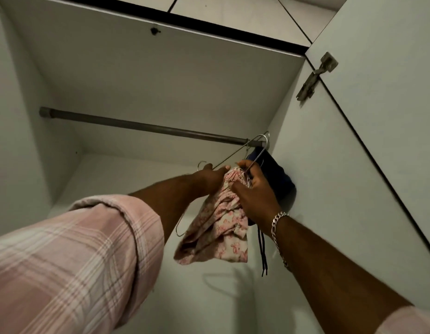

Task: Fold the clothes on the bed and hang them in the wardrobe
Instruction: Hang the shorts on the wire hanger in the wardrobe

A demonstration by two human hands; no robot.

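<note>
Head view | left hand (pixel 210 179) and right hand (pixel 253 189) both gripping floral garment (pixel 218 225) on wire hanger (pixel 242 153) | just below wardrobe rail (pixel 141 127), beside dark garment (pixel 276 174) | risk: cloth slipping off thin wire, hook missing rail

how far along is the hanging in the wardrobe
Done: a dark garment already hangs at the right end of the rail. In hand: both hands, left hand and right hand, hold the pink floral garment and wire hanger below the rail. Left: hooking it on; the bed is out of view.
</note>
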